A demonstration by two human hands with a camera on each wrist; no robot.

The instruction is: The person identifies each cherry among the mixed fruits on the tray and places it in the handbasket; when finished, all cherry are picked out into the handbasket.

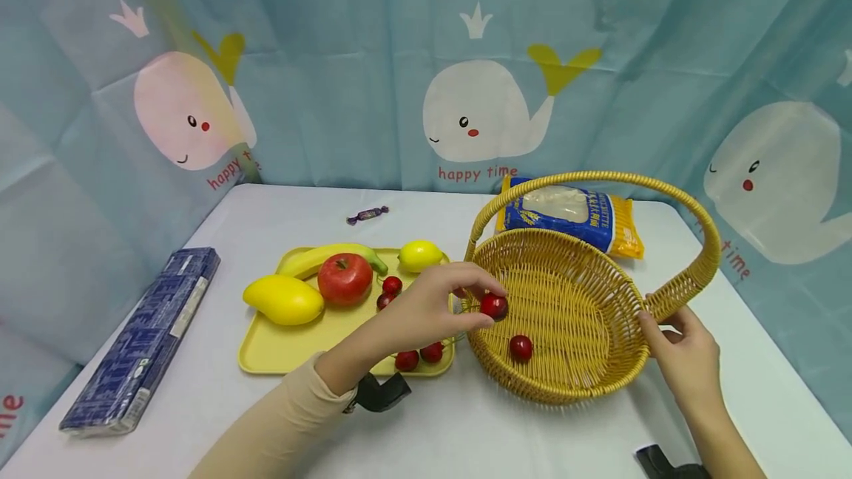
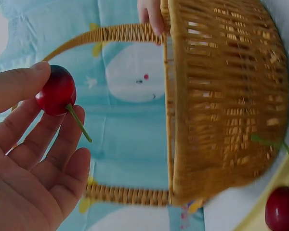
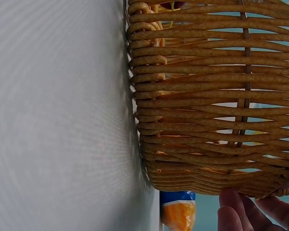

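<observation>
My left hand (image 1: 447, 300) pinches a dark red cherry (image 1: 494, 307) between thumb and fingertips, over the left rim of a yellow wicker basket (image 1: 615, 383). In the left wrist view the pinched cherry (image 2: 58, 90) shows a short green stem. Another cherry (image 1: 521, 348) lies inside the basket, toward its near side. At the basket's right side, my right hand (image 1: 685, 353) grips the rim by the foot of the arched handle (image 1: 707, 250). The right wrist view has its fingers (image 3: 229, 204) against the woven wall.
Left of the basket, a yellow tray (image 1: 279, 352) bears a banana (image 1: 326, 257), an apple (image 1: 345, 279), a mango (image 1: 285, 300), a lemon (image 1: 421, 256) and several cherries. A noodle packet (image 1: 586, 220) lies behind the basket, a wrapped candy (image 1: 367, 215) at the back, a blue package (image 1: 149, 338) far left.
</observation>
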